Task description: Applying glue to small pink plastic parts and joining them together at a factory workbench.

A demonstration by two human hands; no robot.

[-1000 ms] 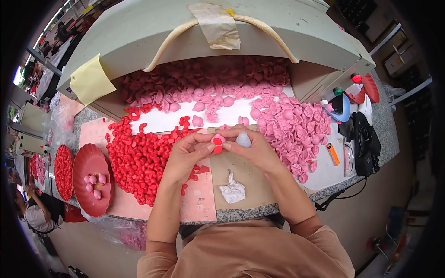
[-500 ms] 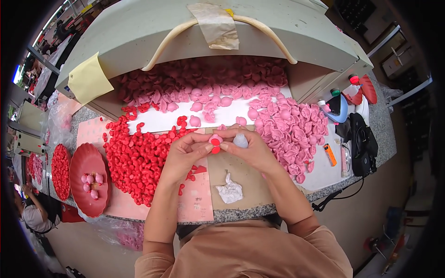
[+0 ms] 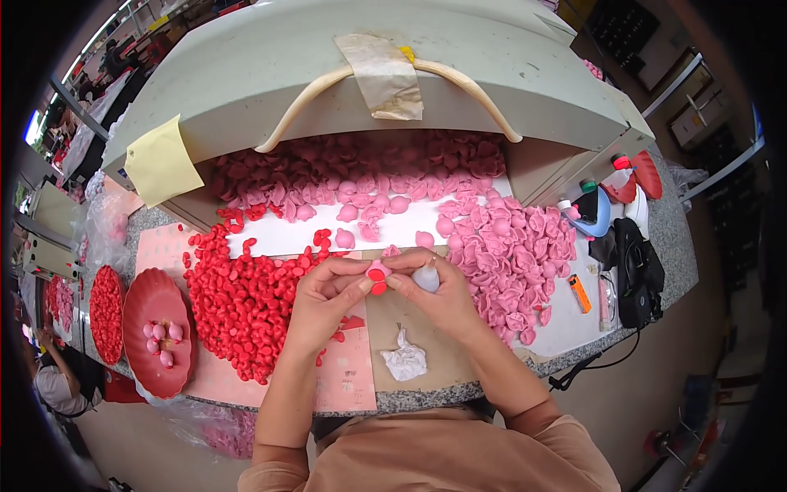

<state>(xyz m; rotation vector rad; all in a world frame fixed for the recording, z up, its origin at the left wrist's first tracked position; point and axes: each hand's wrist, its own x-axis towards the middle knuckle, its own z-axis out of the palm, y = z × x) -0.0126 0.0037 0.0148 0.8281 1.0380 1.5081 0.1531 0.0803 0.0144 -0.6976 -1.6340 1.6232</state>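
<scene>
At the middle of the bench, both hands meet around a small pink plastic piece with red parts. My left hand pinches its left side between thumb and fingers. From the other side, the thumb and fingertips of my right hand press on it. A small translucent squeeze bottle is also tucked in my right hand, among the fingers. Left of the hands spreads a heap of glossy red plastic pieces. To the right lies a heap of pink shell-like pieces.
Beyond the hands, a grey cabinet with more pink pieces inside overhangs the bench. A crumpled tissue lies nearer me. At the left, a red scalloped tray holds several pink-and-red pieces. An orange stick-shaped thing and a black bag lie right.
The whole scene sits a little lower in the picture now. Both hands keep their grip, and the pink-and-red piece has turned slightly between the fingers.
</scene>
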